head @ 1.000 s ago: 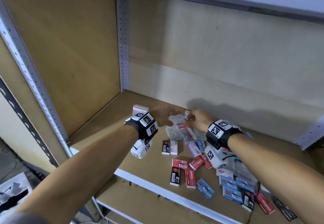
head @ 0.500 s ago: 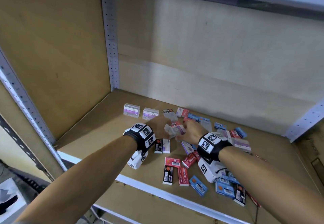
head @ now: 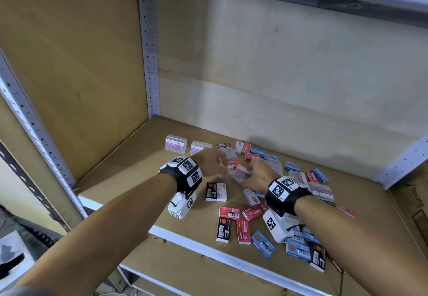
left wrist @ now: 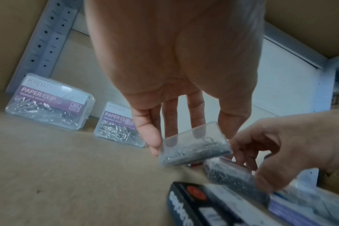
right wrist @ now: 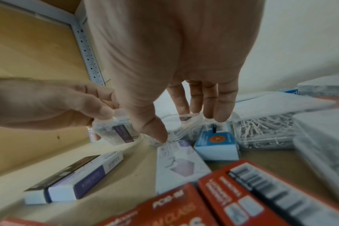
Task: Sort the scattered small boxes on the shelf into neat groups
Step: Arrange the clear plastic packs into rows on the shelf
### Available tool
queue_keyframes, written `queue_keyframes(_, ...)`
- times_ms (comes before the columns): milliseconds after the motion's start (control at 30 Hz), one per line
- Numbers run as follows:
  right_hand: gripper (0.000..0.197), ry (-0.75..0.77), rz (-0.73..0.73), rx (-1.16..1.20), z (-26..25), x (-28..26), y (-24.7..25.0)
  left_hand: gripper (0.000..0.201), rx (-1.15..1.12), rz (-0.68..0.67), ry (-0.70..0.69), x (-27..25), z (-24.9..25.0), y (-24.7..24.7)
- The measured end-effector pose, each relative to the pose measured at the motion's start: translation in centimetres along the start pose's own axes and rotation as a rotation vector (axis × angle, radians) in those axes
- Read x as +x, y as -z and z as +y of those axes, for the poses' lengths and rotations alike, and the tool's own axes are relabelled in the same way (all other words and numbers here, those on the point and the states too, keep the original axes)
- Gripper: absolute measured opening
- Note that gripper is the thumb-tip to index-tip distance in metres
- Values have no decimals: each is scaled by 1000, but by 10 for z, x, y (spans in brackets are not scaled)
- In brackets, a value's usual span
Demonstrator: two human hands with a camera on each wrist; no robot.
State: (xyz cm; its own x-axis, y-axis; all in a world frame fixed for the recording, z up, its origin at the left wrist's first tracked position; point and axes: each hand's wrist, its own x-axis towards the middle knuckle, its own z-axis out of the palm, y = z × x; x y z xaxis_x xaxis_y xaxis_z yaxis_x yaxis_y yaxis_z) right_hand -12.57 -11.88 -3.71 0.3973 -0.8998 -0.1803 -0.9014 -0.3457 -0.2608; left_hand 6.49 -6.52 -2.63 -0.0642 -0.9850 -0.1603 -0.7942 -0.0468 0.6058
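Note:
Many small boxes lie scattered on the brown shelf (head: 129, 180). Two clear paper clip boxes (head: 176, 143) (left wrist: 48, 100) with purple labels stand side by side at the back left. My left hand (head: 220, 165) pinches a third clear paper clip box (left wrist: 195, 148) (right wrist: 114, 131) between thumb and fingers, just above the shelf. Right beside it, my right hand (head: 252, 171) reaches down into the pile. Its thumb and fingers close on another clear paper clip box (left wrist: 230, 175) (right wrist: 184, 123) that lies among the others.
Red staple boxes (head: 253, 212), blue ones (head: 262, 243) and black-and-white ones (head: 215, 191) litter the middle and right of the shelf. More clear boxes (head: 320, 191) lie to the right. A perforated metal post (head: 150, 64) stands at the back left corner. The white front edge (head: 185, 235) runs below my wrists.
Both hands drew back from the rear of the shelf to the middle pile, leaving two clear boxes standing at the back left. My left hand has picked up another clear box.

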Motion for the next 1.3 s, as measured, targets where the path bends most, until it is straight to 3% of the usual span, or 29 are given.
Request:
queue_keyframes(367,67,-5,52,-73,4,-7,-4,31,-245,71,2,6,-15,2)
queue_keyframes(467,64,21,53,-35,3,-10,0,31,-265,109,21,8,-18,1)
queue_keyframes(633,40,98,82,44,2,-16,5,27,-394,109,32,9,-16,-3)
queue_keyframes(767,32,126,109,46,2,-20,2,35,-232,89,16,4,-18,-5)
queue_keyframes(1067,34,115,112,68,3,-19,0,32,55,148,-196,-2,-10,-2)
queue_keyframes(1200,36,109,97,67,3,-20,1,31,-38,137,-150,0,-14,-5)
queue_keyframes(1300,37,113,96,79,3,-20,1,31,-417,99,-80,-3,-3,-3)
